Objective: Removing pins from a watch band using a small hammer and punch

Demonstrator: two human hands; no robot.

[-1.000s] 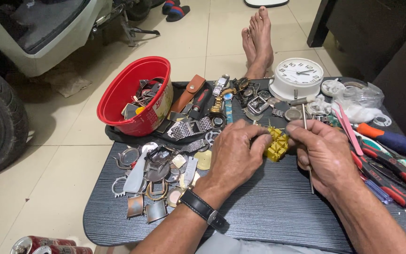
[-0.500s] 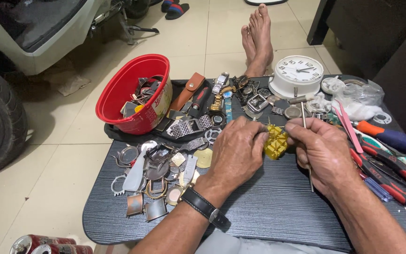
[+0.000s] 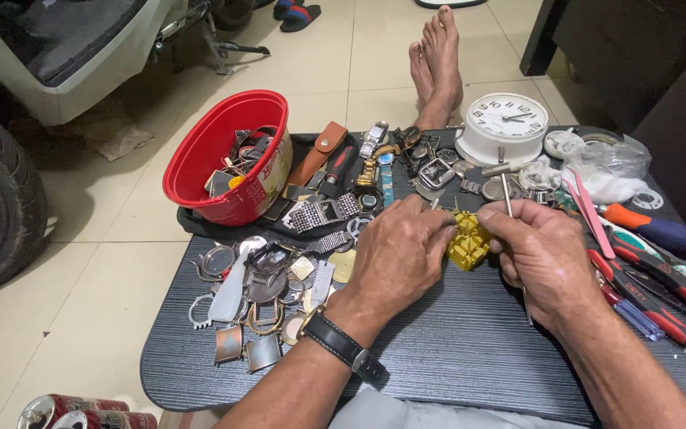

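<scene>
- centre of the frame: we find the small yellow block [image 3: 468,242] resting on the dark table [image 3: 454,349], flanked by both hands.
- left hand [image 3: 395,258]: curled down over the left side of the yellow block, fingertips pinching at its edge; what sits under the fingers is hidden from us.
- right hand [image 3: 537,254]: closed on a thin metal tool [image 3: 506,189] whose small cross-head stands above the thumb, its shaft emerging again below the palm.
- left of centre: a loose heap of watch cases and rings [image 3: 260,290]; a red bowl [image 3: 228,155] of parts in the upper left.
- upper right: a white clock [image 3: 504,125] lying face up; right edge: red-handled pliers [image 3: 645,290] and an orange-and-blue screwdriver [image 3: 660,232].
- risk, in our judgement: the tool tip could slip off the block toward the left fingertips, since they sit just beside it.
- risk: a freed pin or small part could roll into the heap of parts and be lost, the clutter lying so near.
- risk: the block may shift under pressure, being steadied by fingers alone.
</scene>
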